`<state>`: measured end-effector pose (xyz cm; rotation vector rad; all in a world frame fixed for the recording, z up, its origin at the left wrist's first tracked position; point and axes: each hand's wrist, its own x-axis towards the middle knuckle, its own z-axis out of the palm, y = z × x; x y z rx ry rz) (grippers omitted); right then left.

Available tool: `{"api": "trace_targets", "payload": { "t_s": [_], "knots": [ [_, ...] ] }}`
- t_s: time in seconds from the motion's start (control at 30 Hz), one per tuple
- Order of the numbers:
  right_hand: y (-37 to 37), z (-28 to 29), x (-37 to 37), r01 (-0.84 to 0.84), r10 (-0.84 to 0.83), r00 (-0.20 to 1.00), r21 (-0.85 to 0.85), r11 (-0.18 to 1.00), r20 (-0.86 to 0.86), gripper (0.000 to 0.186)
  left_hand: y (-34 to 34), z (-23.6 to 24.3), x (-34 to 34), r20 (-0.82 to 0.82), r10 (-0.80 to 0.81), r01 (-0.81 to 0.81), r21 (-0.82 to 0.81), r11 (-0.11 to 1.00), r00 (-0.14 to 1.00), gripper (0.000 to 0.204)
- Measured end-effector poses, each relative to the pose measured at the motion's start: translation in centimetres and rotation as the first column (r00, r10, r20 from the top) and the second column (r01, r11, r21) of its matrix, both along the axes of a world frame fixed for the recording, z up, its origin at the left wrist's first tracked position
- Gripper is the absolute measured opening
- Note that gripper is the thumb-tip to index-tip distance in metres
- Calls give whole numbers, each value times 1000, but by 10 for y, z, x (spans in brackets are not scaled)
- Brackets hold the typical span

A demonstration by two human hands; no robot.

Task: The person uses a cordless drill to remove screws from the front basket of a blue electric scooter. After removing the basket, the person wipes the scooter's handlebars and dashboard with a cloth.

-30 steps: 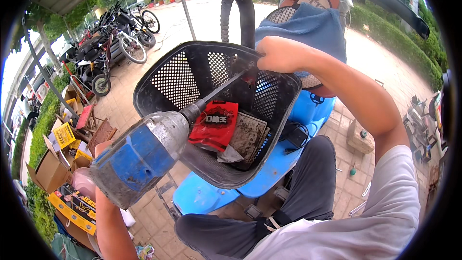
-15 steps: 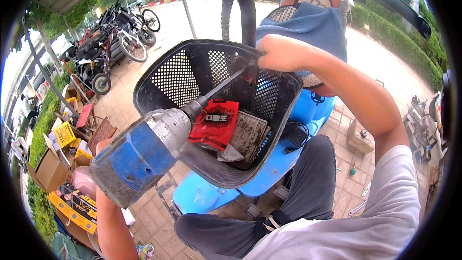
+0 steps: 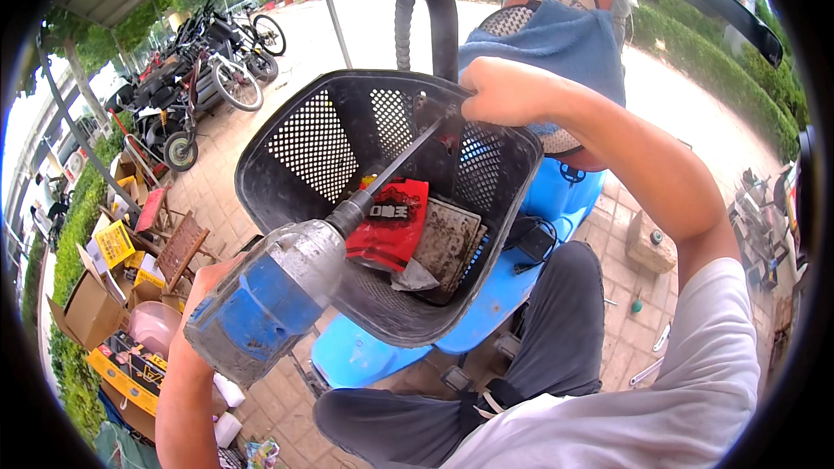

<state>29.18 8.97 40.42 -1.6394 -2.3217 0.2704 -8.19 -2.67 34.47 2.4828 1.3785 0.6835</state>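
Head view: power drill (image 3: 269,295), left of centre, its long bit (image 3: 407,156) slanting up to the back wall of the basket (image 3: 363,126), where it might skid if drill tilts or basket sways. Right hand (image 3: 497,94), upper centre: closed on the basket's rim, beside the bit's tip. Left hand (image 3: 211,278), left: against the drill's far side, fingers hidden, closure cannot be told.
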Motion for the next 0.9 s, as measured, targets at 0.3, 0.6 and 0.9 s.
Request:
{"api": "trace_targets", "payload": {
  "t_s": [0.3, 0.6, 0.9],
  "knots": [
    [0, 0, 0, 15, -16, 999, -41, 999, -37, 23, 11, -15, -14, 62, -25, 27, -35, 999, 998, 26],
    [0, 0, 3, -3, 2, 1000, -22, 1000, -21, 21, 9, -12, -14, 0, -40, 40, 61, 997, 999, 22],
    [-1, 1, 2, -13, 12, 1000, -17, 1000, -27, 20, 12, -11, -23, -9, -43, 44, 41, 998, 999, 23]
  ]
}}
